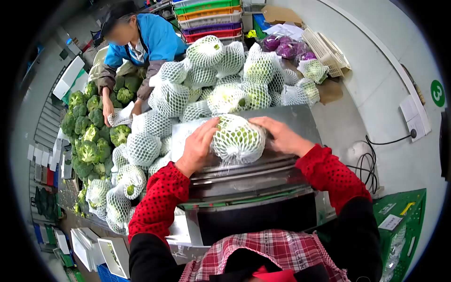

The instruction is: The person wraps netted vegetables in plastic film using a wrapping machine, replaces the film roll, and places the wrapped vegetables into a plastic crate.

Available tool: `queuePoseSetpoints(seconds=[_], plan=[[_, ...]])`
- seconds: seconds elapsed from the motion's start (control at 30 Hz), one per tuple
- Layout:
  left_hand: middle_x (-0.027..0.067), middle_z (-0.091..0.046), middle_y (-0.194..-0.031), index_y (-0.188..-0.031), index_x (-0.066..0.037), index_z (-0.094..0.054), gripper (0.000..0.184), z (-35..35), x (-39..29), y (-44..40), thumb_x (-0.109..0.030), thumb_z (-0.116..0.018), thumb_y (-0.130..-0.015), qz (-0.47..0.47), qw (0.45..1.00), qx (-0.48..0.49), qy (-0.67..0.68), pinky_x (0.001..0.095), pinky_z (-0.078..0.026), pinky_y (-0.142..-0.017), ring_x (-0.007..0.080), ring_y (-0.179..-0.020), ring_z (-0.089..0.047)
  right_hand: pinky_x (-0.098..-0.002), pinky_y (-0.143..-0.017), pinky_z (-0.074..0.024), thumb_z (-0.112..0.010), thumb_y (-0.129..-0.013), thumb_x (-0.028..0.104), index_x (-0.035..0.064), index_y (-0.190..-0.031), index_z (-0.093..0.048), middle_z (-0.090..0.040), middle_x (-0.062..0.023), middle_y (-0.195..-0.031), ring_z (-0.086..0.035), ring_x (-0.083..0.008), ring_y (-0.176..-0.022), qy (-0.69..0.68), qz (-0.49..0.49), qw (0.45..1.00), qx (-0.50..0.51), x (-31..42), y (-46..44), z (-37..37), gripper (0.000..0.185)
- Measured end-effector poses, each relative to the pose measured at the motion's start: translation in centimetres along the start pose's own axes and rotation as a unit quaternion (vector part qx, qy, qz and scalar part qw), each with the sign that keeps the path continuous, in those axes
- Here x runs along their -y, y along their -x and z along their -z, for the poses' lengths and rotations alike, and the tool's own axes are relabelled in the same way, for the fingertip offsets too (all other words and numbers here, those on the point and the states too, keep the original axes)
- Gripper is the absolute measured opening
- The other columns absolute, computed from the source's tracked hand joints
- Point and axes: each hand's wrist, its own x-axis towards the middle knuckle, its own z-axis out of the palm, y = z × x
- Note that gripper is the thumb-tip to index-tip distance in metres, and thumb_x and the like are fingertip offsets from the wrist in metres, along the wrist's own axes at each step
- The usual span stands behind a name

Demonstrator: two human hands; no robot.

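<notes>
A pale green vegetable in white foam netting (238, 140) rests on the metal work surface (293, 121) in front of me. My left hand (197, 144) touches its left side, fingers wrapped against the net. On its right side my right hand (282, 135) is spread, fingertips near the top edge of the net. Both wrists come out of red dotted sleeves. Just behind and to the left lies a large heap of netted vegetables (171, 98). Clear film or net ends bunch under the front of the vegetable.
A co-worker in blue (159, 37) handles netting at the left, beside piled broccoli (89, 141). Stacked crates (209, 14) stand behind the heap, with purple cabbages (286, 47) to their right. A green crate (399, 230) and black cable (371, 164) are at the right.
</notes>
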Motion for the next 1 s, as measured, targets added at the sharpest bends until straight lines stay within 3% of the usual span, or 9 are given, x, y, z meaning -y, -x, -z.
queuePoseSetpoints(seconds=[0.27, 0.47, 0.57, 0.7, 0.77, 0.83, 0.9, 0.97, 1.0], plan=[[0.0134, -0.069, -0.094, -0.105, 0.004, -0.061, 0.066, 7.7, -17.0, 6.8, -0.034, -0.091, -0.06, 0.184, 0.947, 0.011, 0.264, 0.0324, -0.055, -0.071, 0.0168, -0.077, -0.069, -0.0371, -0.089, -0.0527, -0.072, -0.082, 0.024, 0.0016, -0.132, -0.05, -0.065, -0.0168, -0.117, -0.067, -0.0279, -0.1, -0.108, -0.093, 0.978, 0.154, 16.1, 10.5, 2.1, 0.059], [0.0096, -0.067, -0.106, -0.115, 0.005, -0.056, 0.051, 4.2, -20.3, 16.4, -0.021, -0.079, -0.078, 0.578, 0.604, 0.136, 0.532, 0.0288, -0.051, -0.085, 0.0182, -0.095, -0.065, -0.0323, -0.073, -0.0538, -0.058, -0.096, 0.025, -0.0011, -0.132, -0.05, -0.067, -0.011, -0.1, -0.067, -0.0185, -0.085, -0.406, -0.447, 0.776, 0.184, 15.2, 17.3, -4.9, 0.045], [0.018, -0.058, -0.123, -0.127, 0.004, -0.048, 0.042, 6.1, -22.8, 17.4, -0.014, -0.058, -0.092, 0.516, 0.338, -0.142, 0.774, 0.0458, -0.049, -0.098, 0.0288, -0.114, -0.058, -0.0334, -0.077, -0.0536, -0.05, -0.1, 0.024, -0.0044, -0.133, -0.047, -0.065, -0.0133, -0.107, -0.065, -0.0179, -0.092, -0.56, -0.461, 0.683, -0.09, 17.4, 20.2, -5.7, 0.043], [0.0178, -0.061, -0.109, -0.099, 0.002, -0.058, 0.023, 3.8, -26.9, 18.7, -0.014, -0.043, -0.101, 0.567, 0.621, -0.148, 0.52, 0.04, -0.054, -0.088, 0.0258, -0.103, -0.063, -0.0306, -0.069, -0.0553, -0.045, -0.1, 0.009, -0.0075, -0.12, -0.054, -0.065, -0.0148, -0.092, -0.066, -0.0186, -0.077, -0.323, -0.343, 0.865, -0.169, 19.6, 22.1, -8.5, 0.027], [0.0079, -0.059, -0.067, -0.074, -0.002, -0.05, 0.034, 3.3, -27.3, 19.2, -0.017, -0.039, -0.103, 0.598, 0.628, -0.224, 0.445, 0.028, -0.05, -0.059, 0.0145, -0.059, -0.057, -0.0225, -0.045, -0.047, -0.047, -0.1, 0.01, -0.0027, -0.084, -0.051, -0.059, -0.0082, -0.069, -0.058, -0.011, -0.052, -0.179, -0.308, 0.894, -0.27, 17.3, 21.9, -10.0, 0.021], [0.0044, -0.05, -0.055, -0.069, -0.006, -0.045, 0.039, 6.5, -28.2, 17.9, -0.023, -0.041, -0.103, 0.621, 0.633, -0.256, 0.385, 0.0265, -0.041, -0.044, 0.0124, -0.046, -0.048, -0.0215, -0.038, -0.0394, -0.044, -0.103, 0.02, 0.0021, -0.077, -0.048, -0.052, -0.0026, -0.057, -0.048, -0.0083, -0.042, -0.254, -0.435, 0.809, -0.302, 17.6, 20.5, -6.7, 0.031], [0.0026, -0.044, -0.05, -0.067, -0.009, -0.043, 0.04, 11.5, -29.4, 16.7, -0.029, -0.043, -0.102, 0.746, 0.47, -0.253, 0.399, 0.027, -0.034, -0.035, 0.0113, -0.039, -0.041, -0.0214, -0.034, -0.0325, -0.042, -0.103, 0.027, 0.0052, -0.077, -0.049, -0.043, 0.0009, -0.05, -0.04, -0.0077, -0.036, -0.349, -0.503, 0.754, -0.236, 19.5, 22.5, -5.1, 0.035], [0.0013, -0.04, -0.047, -0.064, -0.008, -0.045, 0.042, 11.6, -29.3, 20.9, -0.03, -0.048, -0.1, 0.8, 0.457, -0.07, 0.382, 0.0323, -0.038, -0.035, 0.0148, -0.038, -0.042, -0.0225, -0.033, -0.0302, -0.045, -0.102, 0.03, 0.0067, -0.074, -0.05, -0.042, 0.0015, -0.049, -0.039, -0.0069, -0.035, -0.374, -0.615, 0.668, -0.187, 20.5, 27.0, -6.0, 0.037], [0.003, -0.048, -0.052, -0.069, -0.004, -0.051, 0.04, 7.6, -29.4, 25.3, -0.031, -0.05, -0.099, 0.648, 0.707, 0.086, 0.268, 0.0351, -0.043, -0.042, 0.0174, -0.045, -0.05, -0.0243, -0.036, -0.0337, -0.047, -0.101, 0.029, 0.0053, -0.077, -0.053, -0.047, -0.0002, -0.052, -0.043, -0.0099, -0.037, -0.35, -0.649, 0.663, -0.132, 19.8, 29.4, -7.8, 0.034]])
